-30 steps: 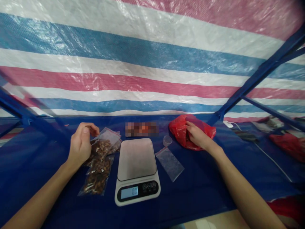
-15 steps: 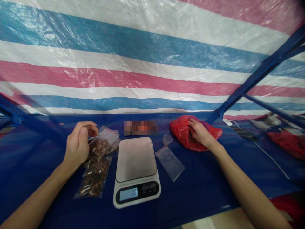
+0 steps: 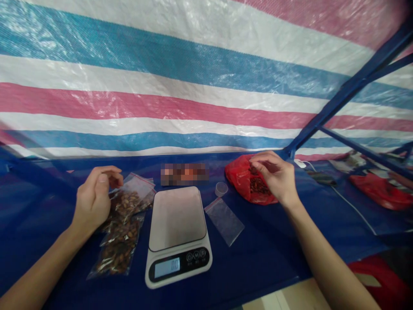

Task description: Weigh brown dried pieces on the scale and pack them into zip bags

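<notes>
My right hand (image 3: 276, 175) is raised over the mouth of a red plastic bag (image 3: 238, 178) that holds small dark reddish-brown pieces (image 3: 258, 185). Its fingers and thumb are drawn together; whatever lies between them is hidden. My left hand (image 3: 97, 193) rests beside clear zip bags (image 3: 119, 245) filled with brown, nut-like pieces, its fingers loosely bent and holding nothing. Between the hands stands a white digital scale (image 3: 177, 219), its display reading 0.0 and its plate bare. A small clear cup (image 3: 221, 189) and a flat, unfilled zip bag (image 3: 225, 220) lie right of the scale.
A blurred-out item (image 3: 185, 174) sits behind the scale. Blue metal bars (image 3: 335, 103) slope up at the right, and a striped plastic sheet (image 3: 161, 103) hangs behind the blue tabletop (image 3: 258, 254). Farther right are a white cable (image 3: 355, 213) and another red bag (image 3: 382, 189).
My right hand has lifted up and out of the red bag, and the pieces inside show more. My left hand stays by the filled bags. The whole view has shifted slightly.
</notes>
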Demonstrator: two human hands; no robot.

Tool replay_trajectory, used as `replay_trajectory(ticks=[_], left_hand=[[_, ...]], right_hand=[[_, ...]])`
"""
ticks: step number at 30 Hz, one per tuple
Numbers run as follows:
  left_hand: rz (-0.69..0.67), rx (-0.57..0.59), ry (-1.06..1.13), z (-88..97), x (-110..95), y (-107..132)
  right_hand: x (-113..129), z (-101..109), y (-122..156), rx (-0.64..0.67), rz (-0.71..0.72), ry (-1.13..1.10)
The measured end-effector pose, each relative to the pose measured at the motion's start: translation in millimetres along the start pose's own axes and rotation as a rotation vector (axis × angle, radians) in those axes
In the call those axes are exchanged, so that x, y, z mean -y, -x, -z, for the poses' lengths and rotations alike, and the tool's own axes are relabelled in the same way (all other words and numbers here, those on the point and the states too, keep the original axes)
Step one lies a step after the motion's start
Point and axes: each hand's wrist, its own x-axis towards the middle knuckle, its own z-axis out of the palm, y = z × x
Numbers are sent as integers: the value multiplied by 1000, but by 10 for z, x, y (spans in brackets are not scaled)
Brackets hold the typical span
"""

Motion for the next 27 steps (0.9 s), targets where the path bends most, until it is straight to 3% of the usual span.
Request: replay_trajectory(ticks=[3,7,18,21,24,25,27], left_hand=[[-22,-12,-34,-5,12,-14],[-55,-4,-99,10,16,-33],[-70,-1,-150,44,-19,-31],[-70,2,-150,43,-25,-28],[-70,-2,-143,43,-15,-27],[-71,-3,-141,43,-7,-26],[-73,-4,-133,44,15,-26]], right_hand=[[219,-255,89,119,-4,-151],[277,-502,199,274,-62,-215],[251,-547,241,366,-243,-341],[264,-361,145,269,-187,-252],[143,46,21,91,-107,-8],[69,194,-3,90,-104,73],[-103,435,6,210,-104,193]])
